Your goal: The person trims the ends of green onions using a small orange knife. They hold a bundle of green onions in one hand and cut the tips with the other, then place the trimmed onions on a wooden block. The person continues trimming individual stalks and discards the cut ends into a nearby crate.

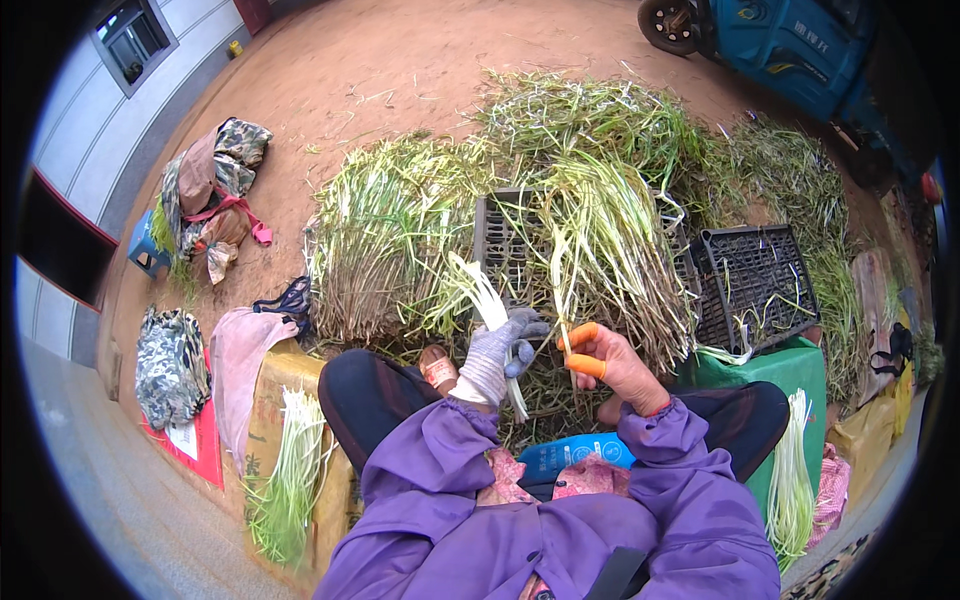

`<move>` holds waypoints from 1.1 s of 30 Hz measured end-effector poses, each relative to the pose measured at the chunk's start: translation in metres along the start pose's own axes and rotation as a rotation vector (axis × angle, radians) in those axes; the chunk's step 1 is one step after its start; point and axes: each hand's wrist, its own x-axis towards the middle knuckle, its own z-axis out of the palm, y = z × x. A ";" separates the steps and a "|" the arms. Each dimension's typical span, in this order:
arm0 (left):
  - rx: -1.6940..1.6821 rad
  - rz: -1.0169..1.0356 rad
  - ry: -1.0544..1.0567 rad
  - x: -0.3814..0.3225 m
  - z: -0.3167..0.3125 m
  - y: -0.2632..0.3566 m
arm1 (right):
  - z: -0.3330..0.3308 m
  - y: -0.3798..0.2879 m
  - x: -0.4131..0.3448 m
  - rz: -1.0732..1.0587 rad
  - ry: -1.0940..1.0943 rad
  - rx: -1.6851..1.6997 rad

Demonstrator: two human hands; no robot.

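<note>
My left hand (491, 364), in a grey knit glove, is closed around a small bunch of clean white chive-like stalks (486, 298). The bunch's green tips point up and left, and its lower ends come out below the glove. Orange finger covers sit on the thumb and forefinger of my right hand (619, 367). Those two digits pinch a single pale stalk (560, 300) near its lower end. Just beyond that hand, unpeeled stalks with brown ends (622, 255) lie heaped across a black plastic crate (481, 225).
Another stalk heap (397, 240) lies left of the crate, with loose greens (585, 112) behind. A smaller black crate (757, 285) stands right. White stalk bundles lie on a yellow-brown covered surface (259, 420) and a green one (806, 375) beside my knees. A blue vehicle (787, 52) is parked beyond.
</note>
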 end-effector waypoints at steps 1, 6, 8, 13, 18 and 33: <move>0.001 0.000 -0.070 0.000 0.000 -0.002 | 0.005 0.005 -0.002 0.016 -0.006 -0.056; 0.118 -0.045 0.055 0.002 0.002 -0.013 | 0.020 0.024 -0.009 -0.039 0.086 -0.284; 0.133 -0.051 0.079 0.002 0.003 -0.015 | 0.021 0.024 -0.010 -0.051 0.115 -0.509; 0.090 0.003 0.145 -0.001 0.007 -0.014 | 0.013 0.003 -0.003 -0.046 0.076 -0.561; 0.194 0.018 0.110 -0.007 0.013 -0.010 | 0.004 -0.010 0.028 -0.079 0.235 -0.273; 0.225 0.003 0.094 -0.013 0.016 -0.010 | 0.014 0.013 0.046 -0.064 0.222 0.108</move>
